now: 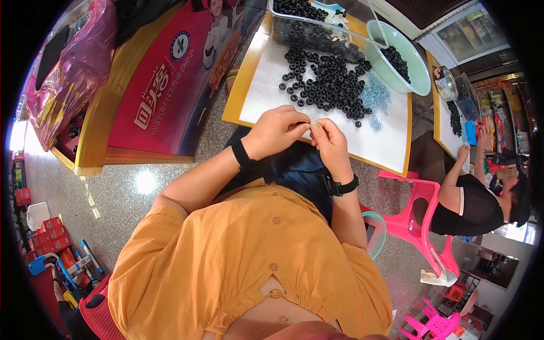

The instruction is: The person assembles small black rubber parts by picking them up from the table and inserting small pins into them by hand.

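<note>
My left hand (276, 131) and my right hand (330, 146) meet fingertip to fingertip at the near edge of a white-topped table (262, 85). Both are closed in a pinch. Whatever sits between the fingers is too small to make out. Just beyond them spreads a loose pile of small black rings (331, 85), thick and round with a hole through the middle. Right of that pile lies a heap of tiny clear light-blue pieces (375, 97). Each wrist wears a black band.
Behind the pile stands a clear plastic box (309, 35) of black rings, beside a pale green basin (418, 79) holding more. A red-fronted counter (164, 85) flanks the left. A pink stool (422, 212) is at the right, where another person (473, 204) works at a second table.
</note>
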Demonstrator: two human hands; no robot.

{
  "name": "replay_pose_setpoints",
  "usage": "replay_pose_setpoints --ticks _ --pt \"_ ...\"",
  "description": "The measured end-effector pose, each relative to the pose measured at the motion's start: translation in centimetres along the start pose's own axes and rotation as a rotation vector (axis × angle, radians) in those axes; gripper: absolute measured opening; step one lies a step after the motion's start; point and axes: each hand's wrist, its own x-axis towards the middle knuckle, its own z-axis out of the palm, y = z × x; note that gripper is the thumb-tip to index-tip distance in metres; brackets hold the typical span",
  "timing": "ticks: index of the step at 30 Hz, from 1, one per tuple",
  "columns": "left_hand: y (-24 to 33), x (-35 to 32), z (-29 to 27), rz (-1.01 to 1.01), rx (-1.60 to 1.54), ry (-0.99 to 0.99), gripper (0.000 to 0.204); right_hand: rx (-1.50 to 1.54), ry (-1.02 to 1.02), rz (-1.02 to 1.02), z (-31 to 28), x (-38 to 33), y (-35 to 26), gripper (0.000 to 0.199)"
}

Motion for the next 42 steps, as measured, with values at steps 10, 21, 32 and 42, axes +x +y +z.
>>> replay_pose_setpoints --ticks 10,21,32,42 --pt "-1.4 0.2 0.5 -0.213 -0.221 -0.006 0.021 -0.329 0.121 -0.266 0.0 0.2 0.6 0.013" --pt "-1.5 0.6 -0.2 -0.659 -0.924 -0.259 0.022 -0.388 0.248 -0.3 -0.8 0.0 -1.3 0.014" --pt "-0.8 0.3 0.3 -0.438 -0.864 -0.338 0.028 -0.017 0.237 -0.262 -0.5 -0.4 -0.5 0.013" --pt "-0.3 0.2 -0.1 -0.394 -0.852 -0.3 0.026 -0.177 0.154 -0.426 -0.8 -1.1 -2.0 0.013"
